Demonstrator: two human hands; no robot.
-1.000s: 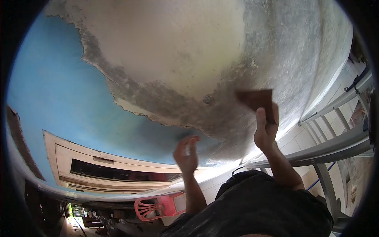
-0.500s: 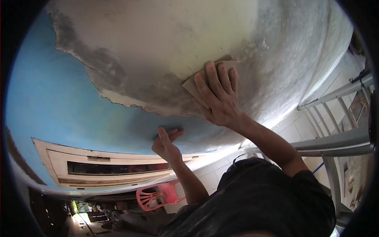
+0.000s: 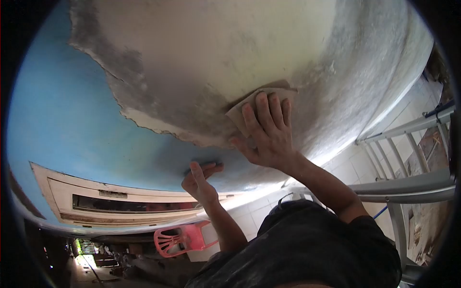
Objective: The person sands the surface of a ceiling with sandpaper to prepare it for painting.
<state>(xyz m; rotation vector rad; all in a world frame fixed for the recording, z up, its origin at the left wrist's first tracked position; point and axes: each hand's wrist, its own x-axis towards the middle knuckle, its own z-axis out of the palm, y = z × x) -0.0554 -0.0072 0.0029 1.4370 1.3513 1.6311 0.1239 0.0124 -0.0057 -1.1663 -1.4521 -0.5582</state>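
My right hand (image 3: 271, 132) lies over a folded brownish sheet of sandpaper (image 3: 239, 116), fingers spread and pressing it against the wall. The thumb sits off the sheet's lower left side. Around it the wall has a smooth pale patch (image 3: 192, 53) bordered by rough grey plaster (image 3: 321, 103). Lower and to the left, my left hand (image 3: 200, 185) is empty, its thumb up and fingers stretched out close by the blue painted part (image 3: 139, 156) of the wall. A ragged edge of broken paint divides the blue from the plaster.
A cream wooden frame (image 3: 53, 192) with a dark opening is set in the blue wall. Below stands a red plastic chair (image 3: 192, 237) on pale floor tiles. A metal ladder (image 3: 408, 187) is close on my right. Cluttered dark space lies at lower left.
My right hand and the sandpaper have moved slightly down in view, with the sheet's far edge lifting more into sight. The left hand keeps its pose, while the whole view has shifted a little.
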